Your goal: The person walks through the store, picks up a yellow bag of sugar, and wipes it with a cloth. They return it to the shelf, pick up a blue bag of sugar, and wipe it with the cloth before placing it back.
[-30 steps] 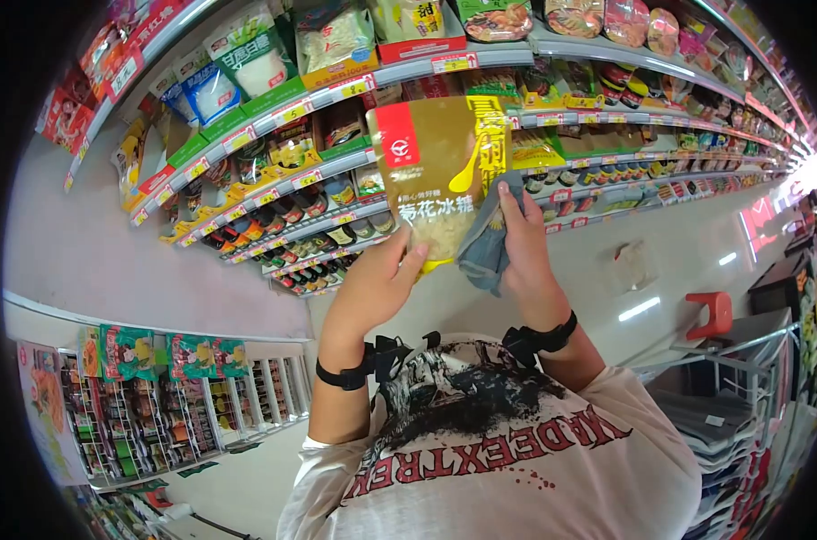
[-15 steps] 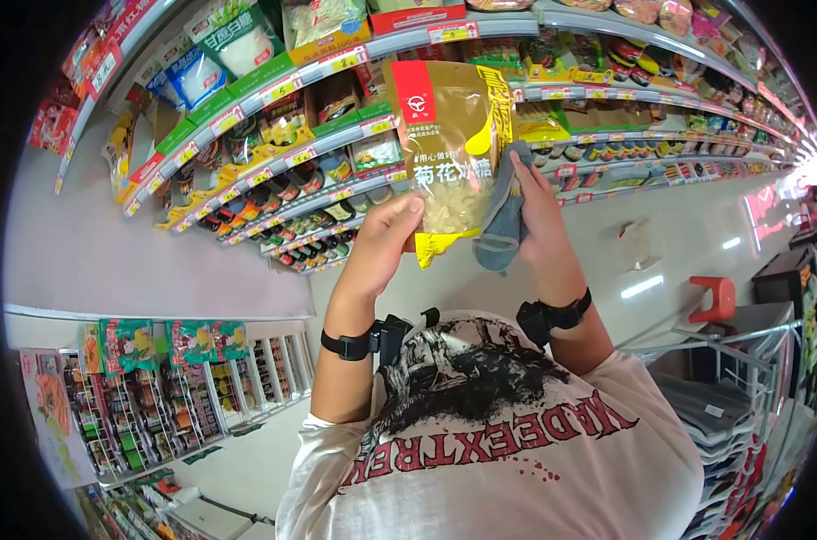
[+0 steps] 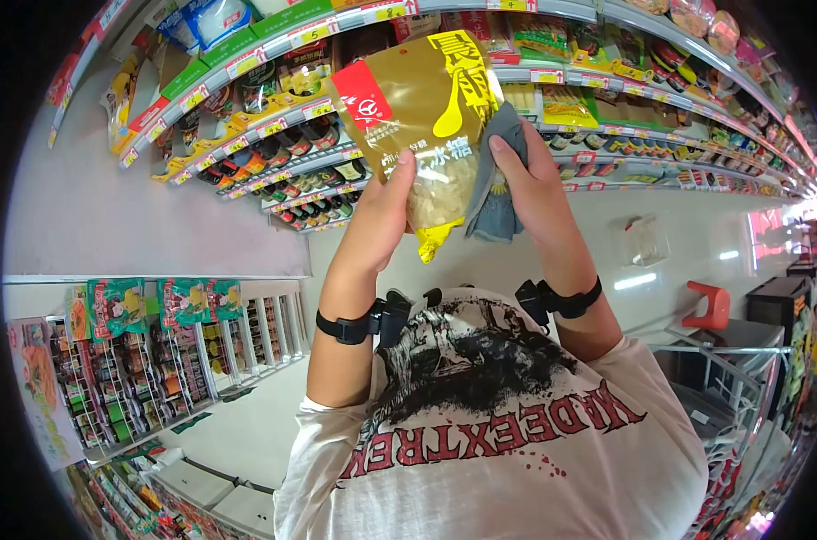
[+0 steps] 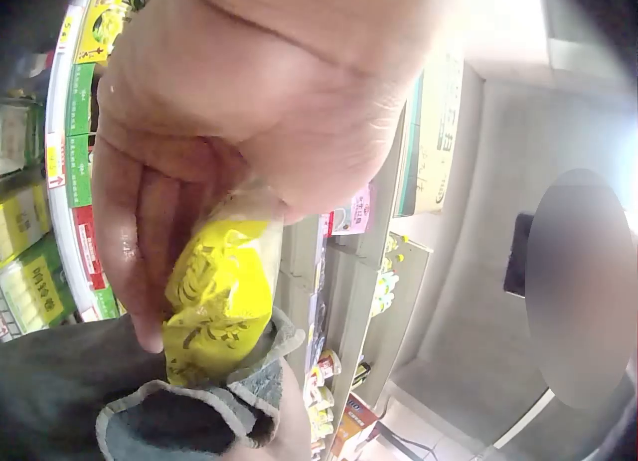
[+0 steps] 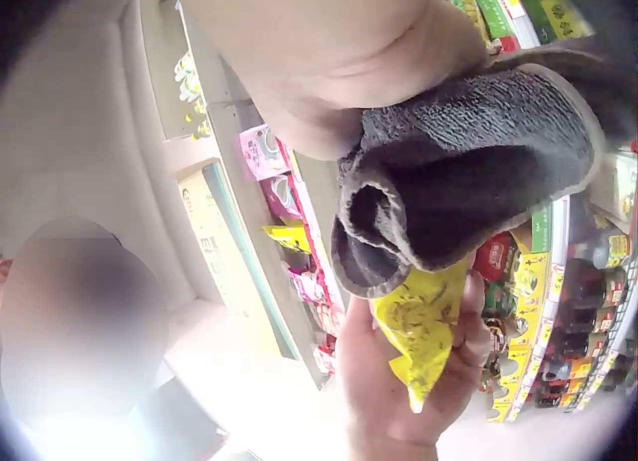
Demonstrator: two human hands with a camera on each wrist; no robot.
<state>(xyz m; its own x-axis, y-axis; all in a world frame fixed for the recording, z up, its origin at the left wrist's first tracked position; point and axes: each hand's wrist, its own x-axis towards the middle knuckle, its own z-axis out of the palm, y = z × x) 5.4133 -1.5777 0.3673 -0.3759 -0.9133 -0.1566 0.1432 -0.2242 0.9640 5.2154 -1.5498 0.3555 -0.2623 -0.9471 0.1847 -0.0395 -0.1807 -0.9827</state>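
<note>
Both hands hold up a gold and yellow bag of rock sugar (image 3: 417, 99) in front of the shelves, slightly tilted, with pale lumps showing through its clear lower part. My left hand (image 3: 380, 211) grips its lower left side, thumb across the front. On the other side, my right hand (image 3: 539, 184) holds a grey-blue cloth (image 3: 497, 193) against the bag's edge, thumb on top of the cloth. In the left wrist view the bag's yellow bottom end (image 4: 224, 297) sticks out below the left palm. The right wrist view shows the folded cloth (image 5: 478, 162) bunched under the right hand.
Curved store shelves (image 3: 282, 112) with bagged and bottled goods stand right behind the bag. A wire rack of packets (image 3: 157, 360) is at the left. To the right are a red stool (image 3: 705, 304) and a metal-framed cart (image 3: 732, 360).
The bag has tipped, its top leaning left, after being more upright half a second ago. The right hand and cloth have risen along its edge. The head view has shifted relative to the shelves.
</note>
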